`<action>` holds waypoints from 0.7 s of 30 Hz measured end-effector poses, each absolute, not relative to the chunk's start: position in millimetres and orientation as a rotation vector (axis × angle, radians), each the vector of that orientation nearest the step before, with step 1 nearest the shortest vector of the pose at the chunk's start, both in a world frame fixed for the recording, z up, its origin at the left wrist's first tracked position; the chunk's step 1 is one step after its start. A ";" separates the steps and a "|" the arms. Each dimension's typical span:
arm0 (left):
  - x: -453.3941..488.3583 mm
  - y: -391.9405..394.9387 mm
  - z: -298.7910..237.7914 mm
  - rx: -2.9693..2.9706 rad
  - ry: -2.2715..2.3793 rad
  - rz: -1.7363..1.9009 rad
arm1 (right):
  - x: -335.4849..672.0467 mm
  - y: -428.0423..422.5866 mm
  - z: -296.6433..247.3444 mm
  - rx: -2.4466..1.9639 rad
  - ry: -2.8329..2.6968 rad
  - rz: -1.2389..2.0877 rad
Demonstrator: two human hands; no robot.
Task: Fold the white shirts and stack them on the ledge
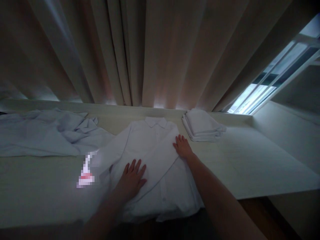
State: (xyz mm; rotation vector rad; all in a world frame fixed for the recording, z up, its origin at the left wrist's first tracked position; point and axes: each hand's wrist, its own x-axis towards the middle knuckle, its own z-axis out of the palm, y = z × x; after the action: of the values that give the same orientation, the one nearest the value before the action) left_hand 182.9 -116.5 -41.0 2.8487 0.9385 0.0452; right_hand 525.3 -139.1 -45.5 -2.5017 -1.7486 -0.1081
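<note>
A white button-up shirt (153,150) lies front up, its collar at the far side and its lower edge toward me. The sleeve on the right is laid slantwise across the front, while the other sleeve (110,153) stretches out to the left. My left hand (133,178) rests flat on the crossed sleeve with fingers spread. At the shirt's right edge, below the shoulder, my right hand (183,146) presses the fabric where the sleeve folds over, fingers extended. Neither hand grasps anything.
A folded stack of white cloth (202,125) sits right of the collar. Loose white garments (47,131) lie heaped on the left of the pale surface (240,160). A bright pixelated patch (86,175) is beside the left sleeve. Curtains (170,53) hang behind; a window (265,83) shows at right.
</note>
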 end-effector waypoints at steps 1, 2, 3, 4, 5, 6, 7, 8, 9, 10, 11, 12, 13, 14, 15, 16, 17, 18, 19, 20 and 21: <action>182.3 -115.3 -43.8 2.851 0.931 0.054 | 531.8 -138.2 -50.8 -2.531 -1.744 -0.063; 181.7 -113.9 -45.9 2.852 0.923 0.062 | 537.9 -138.7 -56.3 -2.559 -1.730 -0.030; 181.4 -112.5 -47.1 2.852 0.914 0.065 | 543.4 -140.1 -61.7 -2.580 -1.708 -0.016; 181.5 -110.9 -47.6 2.852 0.905 0.064 | 547.9 -141.7 -66.5 -2.593 -1.686 -0.018; 182.0 -109.3 -47.4 2.853 0.895 0.060 | 551.5 -143.2 -70.2 -2.598 -1.670 -0.029; 182.9 -107.9 -46.6 2.855 0.883 0.053 | 554.1 -144.2 -72.6 -2.600 -1.660 -0.043; 183.9 -106.7 -45.2 2.858 0.873 0.044 | 555.5 -144.6 -73.6 -2.601 -1.657 -0.056; 184.9 -105.9 -43.3 2.860 0.866 0.032 | 555.7 -144.3 -73.0 -2.607 -1.656 -0.065; 185.7 -105.6 -41.1 2.858 0.864 0.016 | 554.6 -143.7 -71.0 -2.615 -1.655 -0.072; 186.1 -105.8 -38.6 2.851 0.871 -0.005 | 552.0 -142.9 -67.8 -2.622 -1.655 -0.082; 185.9 -106.6 -35.8 2.840 0.889 -0.025 | 547.7 -142.4 -63.6 -2.621 -1.659 -0.098; 184.9 -107.9 -33.0 2.828 0.914 -0.039 | 541.6 -142.5 -58.8 -2.608 -1.673 -0.117; 183.1 -109.6 -30.1 2.816 0.942 -0.047 | 533.6 -143.7 -53.8 -2.578 -1.705 -0.131; 180.4 -111.5 -27.3 2.805 0.971 -0.054 | 523.8 -146.0 -48.8 -2.534 -1.755 -0.134; 177.1 -113.7 -24.7 2.794 1.005 -0.059 | 512.6 -149.6 -44.4 -2.478 -1.819 -0.125; 173.1 -115.9 -22.3 2.783 1.046 -0.067 | 500.5 -154.5 -40.8 -2.418 -1.889 -0.103; 168.8 -118.2 -20.2 2.772 1.093 -0.076 | 488.0 -160.3 -38.3 -2.358 -1.958 -0.071; 164.3 -120.4 -18.5 2.759 1.143 -0.088 | 475.9 -166.9 -37.1 -2.301 -2.019 -0.036; 159.7 -122.4 -17.3 2.746 1.192 -0.095 | 464.8 -173.7 -37.2 -2.255 -2.065 -0.004; 155.3 -124.4 -16.7 2.738 1.227 -0.095 | 455.2 -180.3 -38.7 -2.221 -2.094 0.023; 151.1 -126.3 -16.7 2.738 1.245 -0.088 | 447.6 -186.4 -41.3 -2.202 -2.110 0.046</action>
State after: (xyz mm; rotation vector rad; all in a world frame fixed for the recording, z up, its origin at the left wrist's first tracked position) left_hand 151.1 -126.3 -16.7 2.7381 1.2449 -0.0884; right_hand 447.6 -186.4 -41.3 -2.2018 -2.1099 0.0462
